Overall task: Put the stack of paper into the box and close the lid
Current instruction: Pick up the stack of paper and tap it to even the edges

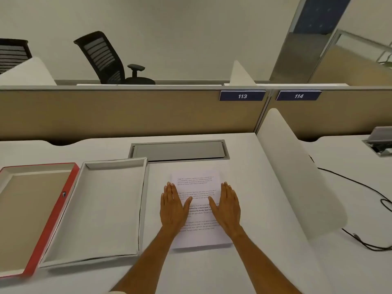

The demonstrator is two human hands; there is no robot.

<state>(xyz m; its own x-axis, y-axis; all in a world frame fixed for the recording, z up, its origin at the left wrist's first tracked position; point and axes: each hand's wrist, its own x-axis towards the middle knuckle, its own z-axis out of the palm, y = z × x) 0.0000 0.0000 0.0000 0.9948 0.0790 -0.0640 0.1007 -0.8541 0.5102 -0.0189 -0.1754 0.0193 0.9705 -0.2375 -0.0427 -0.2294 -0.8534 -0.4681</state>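
A stack of printed white paper lies flat on the white desk in front of me. My left hand rests palm down on the stack's left edge, fingers straight and together. My right hand lies flat on its right edge the same way. Neither hand grips the sheets. To the left of the paper sits the open white box, empty inside. Its lid, with a red rim, lies upside down at the far left, touching the box.
A grey cable hatch is set in the desk behind the paper. A white curved divider stands on the right, with black cables beyond it. A tan partition closes the back.
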